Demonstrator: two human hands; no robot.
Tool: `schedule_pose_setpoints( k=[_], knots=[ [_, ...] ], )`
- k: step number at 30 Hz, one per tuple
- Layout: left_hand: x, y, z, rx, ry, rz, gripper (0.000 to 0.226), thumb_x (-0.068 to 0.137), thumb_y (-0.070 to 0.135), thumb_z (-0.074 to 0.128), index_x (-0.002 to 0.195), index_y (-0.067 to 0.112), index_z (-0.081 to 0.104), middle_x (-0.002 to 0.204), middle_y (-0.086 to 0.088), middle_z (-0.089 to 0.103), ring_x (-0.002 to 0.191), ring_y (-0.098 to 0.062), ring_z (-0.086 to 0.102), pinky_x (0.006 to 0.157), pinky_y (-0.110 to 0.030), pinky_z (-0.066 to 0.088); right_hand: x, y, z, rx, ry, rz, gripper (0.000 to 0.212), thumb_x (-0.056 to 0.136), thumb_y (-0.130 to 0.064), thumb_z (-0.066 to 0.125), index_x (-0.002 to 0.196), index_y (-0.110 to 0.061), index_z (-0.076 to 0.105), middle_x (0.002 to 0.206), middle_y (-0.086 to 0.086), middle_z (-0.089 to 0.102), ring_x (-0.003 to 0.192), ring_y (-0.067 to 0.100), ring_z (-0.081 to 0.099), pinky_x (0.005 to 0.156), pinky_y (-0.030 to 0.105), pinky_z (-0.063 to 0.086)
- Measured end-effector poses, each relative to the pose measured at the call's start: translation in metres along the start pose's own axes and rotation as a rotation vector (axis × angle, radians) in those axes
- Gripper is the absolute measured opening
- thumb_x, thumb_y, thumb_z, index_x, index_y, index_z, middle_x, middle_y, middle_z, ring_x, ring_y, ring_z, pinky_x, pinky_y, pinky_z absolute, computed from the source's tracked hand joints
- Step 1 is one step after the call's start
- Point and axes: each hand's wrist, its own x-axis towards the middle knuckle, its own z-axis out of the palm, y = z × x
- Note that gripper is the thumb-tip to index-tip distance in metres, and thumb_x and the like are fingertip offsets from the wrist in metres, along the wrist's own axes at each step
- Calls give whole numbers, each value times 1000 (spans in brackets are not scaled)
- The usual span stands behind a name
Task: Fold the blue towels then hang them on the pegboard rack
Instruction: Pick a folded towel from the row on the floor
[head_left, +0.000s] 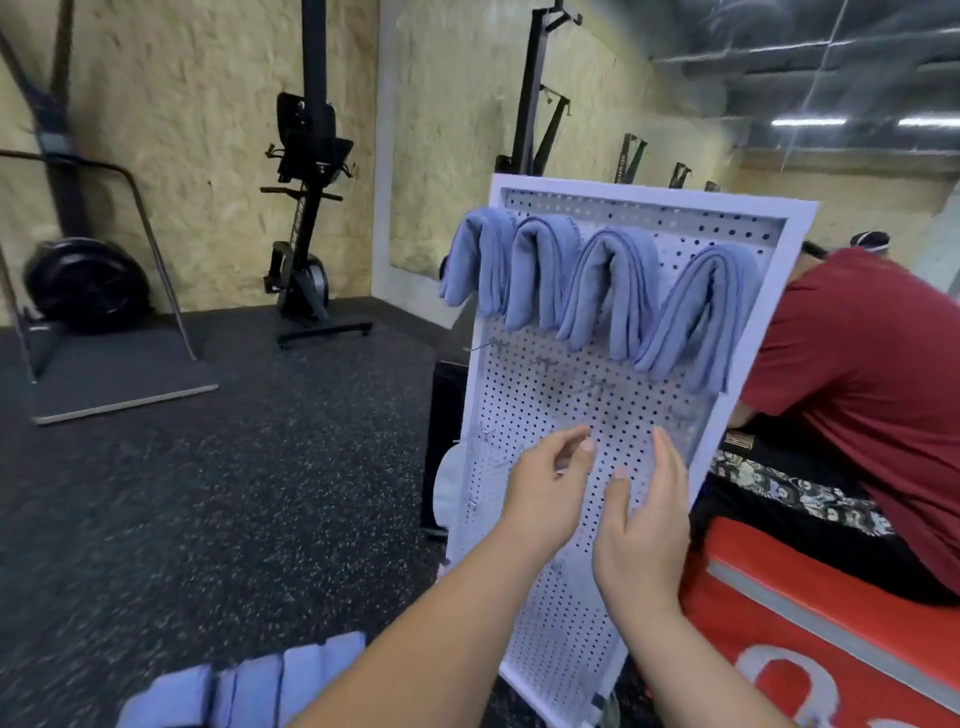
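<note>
A white pegboard rack (737, 208) stands tilted in front of me. Several folded blue towels (613, 283) hang side by side over pegs along its upper row. Below them are bare metal hooks (597, 385). My left hand (545, 488) and my right hand (644, 525) hover in front of the lower board with relaxed fingers, holding nothing. More folded blue towels (249, 686) lie at the bottom left, partly behind my left forearm.
A person in a red shirt (872, 395) sits right of the rack on a red mat (831, 634). Black exercise machines (306, 208) stand by the back wall on the speckled rubber floor (260, 467). A black box (444, 415) is behind the rack.
</note>
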Motion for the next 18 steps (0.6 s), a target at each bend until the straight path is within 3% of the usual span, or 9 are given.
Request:
schedule_pose_setpoints(
  k=[3,5,10,18],
  knots=[
    [-39,-43,-38,84,73,-94,32,106,38,61,135,26,68,123,15,71,111,8,63,99,-13,48,-51,2,23,-22,-137,39,52,109,-25,50,159,-12,40,166,6,39,155,21,32,124,26,20],
    [-66,-78,-69,156,121,-173,35,106,40,61,137,27,67,123,16,70,109,10,62,95,-8,46,-84,4,41,-38,-241,49,54,108,-25,51,159,-15,40,167,1,36,155,19,31,122,27,21],
    [-130,-157,-153,295,225,-463,42,98,44,62,137,29,66,120,11,72,113,-9,68,104,-35,53,-154,9,96,-97,-633,111,57,106,-28,56,160,-18,39,167,1,35,153,22,35,120,42,35],
    [-205,-236,-275,510,374,-833,53,105,39,59,154,22,49,150,-2,59,135,-25,57,109,-35,44,-241,7,201,-192,-1117,152,57,103,-31,64,155,-16,45,157,7,46,140,28,50,110,44,46]
  ],
)
